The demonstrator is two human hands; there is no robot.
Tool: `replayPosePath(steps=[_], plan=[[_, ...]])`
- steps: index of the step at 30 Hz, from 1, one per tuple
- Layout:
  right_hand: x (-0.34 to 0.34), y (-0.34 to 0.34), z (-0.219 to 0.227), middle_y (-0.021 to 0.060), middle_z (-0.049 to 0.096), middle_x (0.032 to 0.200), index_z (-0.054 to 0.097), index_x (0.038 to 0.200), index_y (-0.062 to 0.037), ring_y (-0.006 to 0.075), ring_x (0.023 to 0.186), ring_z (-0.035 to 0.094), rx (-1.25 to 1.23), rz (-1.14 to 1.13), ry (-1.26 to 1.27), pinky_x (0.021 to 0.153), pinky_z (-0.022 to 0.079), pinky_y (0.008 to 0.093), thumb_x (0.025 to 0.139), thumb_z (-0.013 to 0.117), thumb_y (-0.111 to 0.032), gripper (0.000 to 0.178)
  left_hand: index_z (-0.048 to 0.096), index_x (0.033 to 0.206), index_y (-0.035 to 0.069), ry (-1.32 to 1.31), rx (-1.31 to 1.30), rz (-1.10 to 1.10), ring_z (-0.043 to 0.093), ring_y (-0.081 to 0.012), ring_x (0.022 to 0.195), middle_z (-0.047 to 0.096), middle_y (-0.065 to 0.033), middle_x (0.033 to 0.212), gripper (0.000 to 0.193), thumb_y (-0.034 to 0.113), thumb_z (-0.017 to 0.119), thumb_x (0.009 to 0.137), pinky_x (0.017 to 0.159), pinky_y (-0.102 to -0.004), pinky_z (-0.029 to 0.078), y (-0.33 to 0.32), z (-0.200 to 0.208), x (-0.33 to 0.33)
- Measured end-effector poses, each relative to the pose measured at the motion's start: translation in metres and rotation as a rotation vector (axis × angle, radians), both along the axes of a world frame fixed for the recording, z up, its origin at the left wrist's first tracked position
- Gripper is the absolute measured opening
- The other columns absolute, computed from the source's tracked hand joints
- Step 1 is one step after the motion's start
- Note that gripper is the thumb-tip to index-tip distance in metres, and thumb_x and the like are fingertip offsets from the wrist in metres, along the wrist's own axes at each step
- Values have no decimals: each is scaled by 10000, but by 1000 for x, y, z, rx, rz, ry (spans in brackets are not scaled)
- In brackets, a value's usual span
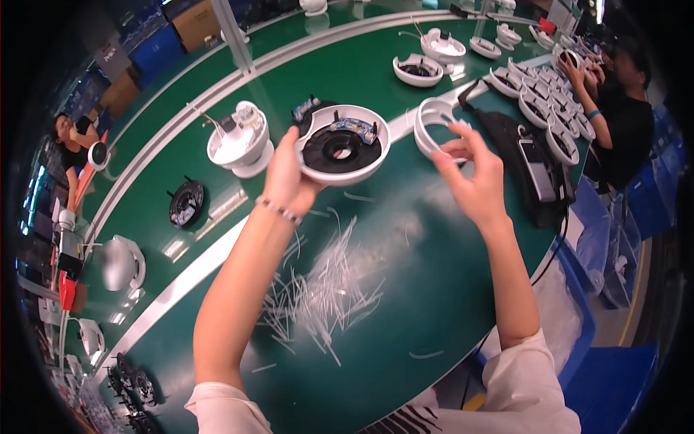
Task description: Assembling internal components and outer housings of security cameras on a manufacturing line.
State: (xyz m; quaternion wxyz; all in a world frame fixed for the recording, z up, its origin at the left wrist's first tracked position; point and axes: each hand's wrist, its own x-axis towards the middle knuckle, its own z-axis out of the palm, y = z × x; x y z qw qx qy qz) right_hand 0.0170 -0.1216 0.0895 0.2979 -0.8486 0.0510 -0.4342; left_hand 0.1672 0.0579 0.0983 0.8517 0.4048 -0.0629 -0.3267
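My left hand [288, 173] grips a white round housing [377, 158] by its left side, tilted so its inside shows. In it sit a black disc [322, 153] with a centre hole and a small blue circuit board [353, 129]. To its right, my right hand [477, 177] has its thumb and bent fingers around the near rim of a white ring-shaped part [421, 129]; some of the grip is hidden by the fingers. Behind the housing's left edge is another black part with a board [306, 108]. Below my hands lies a loose pile of thin clear strips [325, 286].
A white domed unit [242, 148] with wires stands left, near a black disc part [187, 202]. Several white shells [538, 101] crowd the far right by a black bag [506, 134] and a phone [536, 170]. One person [625, 108] works at right, another [76, 145] at left.
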Motion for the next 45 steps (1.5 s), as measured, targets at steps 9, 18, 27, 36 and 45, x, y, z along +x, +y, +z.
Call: replayPosePath(steps=[9, 18, 27, 36, 45], plan=[[7, -31, -47, 129, 568, 820, 556, 903, -8, 298, 773, 514, -445, -219, 86, 722, 389, 370, 629, 658, -78, 300, 431, 1072, -14, -126, 55, 217, 571, -281, 847, 552, -170, 956, 459, 394, 368, 871, 665, -449, 463, -177, -3, 92], [7, -5, -48, 93, 551, 728, 563, 793, -42, 270, 710, 516, -443, -204, 142, 759, 380, 370, 617, 645, -52, 195, 318, 1170, -132, -969, 747, 571, 412, -345, 1112, 414, -274, 1179, 568, 233, 525, 787, 944, -358, 328, -179, 1, 116], [4, 2, -44, 106, 544, 708, 570, 789, -39, 271, 701, 519, -486, -233, 255, 741, 381, 374, 646, 583, -17, 146, 357, 1194, -2, -1285, 1392, 47, 433, -351, 1091, 442, -222, 1171, 800, 404, 702, 597, 904, -411, 376, -76, -7, 156], [6, -6, -50, 159, 505, 751, 516, 802, -14, 344, 721, 481, -461, -178, 150, 640, 372, 407, 640, 573, 7, 173, 484, 989, 21, -1568, 797, 688, 524, -348, 910, 540, -197, 944, 380, 82, 611, 636, 769, -426, 446, -75, -4, 89], [2, -22, -51, 172, 504, 789, 518, 871, 7, 366, 751, 489, -501, -228, 195, 652, 378, 419, 635, 554, 54, 244, 472, 1096, 27, -1144, 950, 267, 557, -239, 933, 565, -155, 994, 463, 105, 654, 678, 822, -309, 417, 222, -32, -28]])
